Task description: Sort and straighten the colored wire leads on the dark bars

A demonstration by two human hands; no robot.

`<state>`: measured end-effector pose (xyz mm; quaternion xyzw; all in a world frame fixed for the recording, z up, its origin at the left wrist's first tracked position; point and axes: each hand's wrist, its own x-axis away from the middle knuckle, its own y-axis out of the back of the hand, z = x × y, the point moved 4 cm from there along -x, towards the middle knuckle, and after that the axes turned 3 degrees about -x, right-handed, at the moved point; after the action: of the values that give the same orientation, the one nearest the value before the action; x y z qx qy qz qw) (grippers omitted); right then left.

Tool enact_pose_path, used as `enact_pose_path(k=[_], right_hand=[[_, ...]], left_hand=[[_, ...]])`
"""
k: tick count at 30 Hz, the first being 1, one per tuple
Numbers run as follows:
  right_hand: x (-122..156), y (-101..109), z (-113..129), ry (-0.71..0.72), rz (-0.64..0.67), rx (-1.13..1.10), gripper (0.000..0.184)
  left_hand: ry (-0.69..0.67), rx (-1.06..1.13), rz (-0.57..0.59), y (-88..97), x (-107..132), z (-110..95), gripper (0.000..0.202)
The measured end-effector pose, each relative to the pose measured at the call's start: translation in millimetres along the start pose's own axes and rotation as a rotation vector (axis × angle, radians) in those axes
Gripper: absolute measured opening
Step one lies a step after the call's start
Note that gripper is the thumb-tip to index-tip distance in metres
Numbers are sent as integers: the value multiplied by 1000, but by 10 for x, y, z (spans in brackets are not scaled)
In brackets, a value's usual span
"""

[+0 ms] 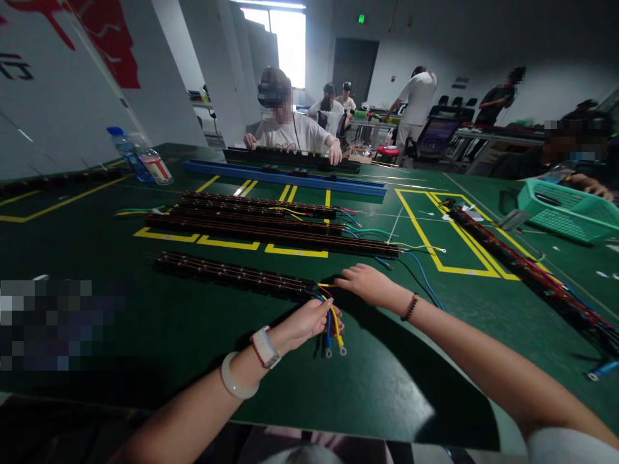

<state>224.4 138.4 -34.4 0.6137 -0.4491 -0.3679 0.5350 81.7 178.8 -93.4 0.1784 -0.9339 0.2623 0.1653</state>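
A long dark terminal strip [232, 274] lies across the green table [174, 335] in front of me. Coloured wires [333, 325], yellow, blue and red with ring lugs, hang from its right end. My left hand [309, 320] is closed around this bundle of wires just below the strip's end. My right hand [366, 283] lies flat with fingers stretched out, its fingertips touching the strip's right end where the wires come out.
Three more wired strips [251, 222] lie farther back inside yellow floor-tape boxes. Another strip [527, 270] runs along the right. A teal basket [565, 212] stands at right, water bottles [140, 158] at left. A person with a headset works opposite on a blue rail [285, 175].
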Motion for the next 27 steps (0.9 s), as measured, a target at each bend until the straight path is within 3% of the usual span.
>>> enact_pose_path(k=[7,12,17,21,27], right_hand=[[-375,-84,-132,297,-35,280,24],[-403,-92,-211,345,-46,269,23],[-161,-100,-233,182,-170,64,24],[174,-30,-47,41,-352,-117,32],[438,35,417,157,-358,-114,32]], left_hand=[[42,33,39,49,-11,2,30],[42,71,31,46,-11,1,28],[25,91,39,41,-12,0,31],[5,105,51,36,-17,0,31],[-37,187,36,13,-36,8,19]])
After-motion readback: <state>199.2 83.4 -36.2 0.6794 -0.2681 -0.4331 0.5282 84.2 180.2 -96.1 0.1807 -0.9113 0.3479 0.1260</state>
